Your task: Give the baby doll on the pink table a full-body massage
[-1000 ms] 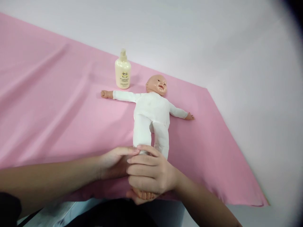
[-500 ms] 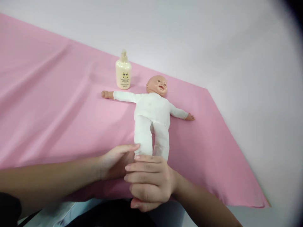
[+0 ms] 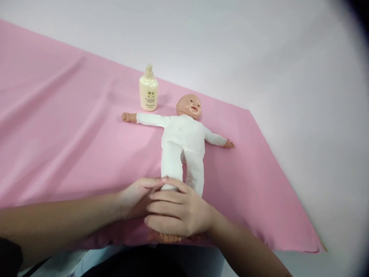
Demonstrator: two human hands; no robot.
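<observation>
While both hands (image 3: pixel 161 207) cover the doll's (image 3: pixel 183 136) feet, a bottle (image 3: pixel 148 89) stands near its head.

The right hand (image 3: pixel 178 213) covers the doll's (image 3: pixel 182 140) lower legs and most of its feet; only some toes peek out beneath. The left hand (image 3: pixel 137 196) is partly hidden behind it. The bottle's (image 3: pixel 148 90) label print is too small to read, and the right rim blurs, perhaps from the lens.

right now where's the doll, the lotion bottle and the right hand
doll (image 3: pixel 183 134), head view, on its white chest
lotion bottle (image 3: pixel 148 92), head view, on its cream body
right hand (image 3: pixel 178 213), head view, on its back
</observation>
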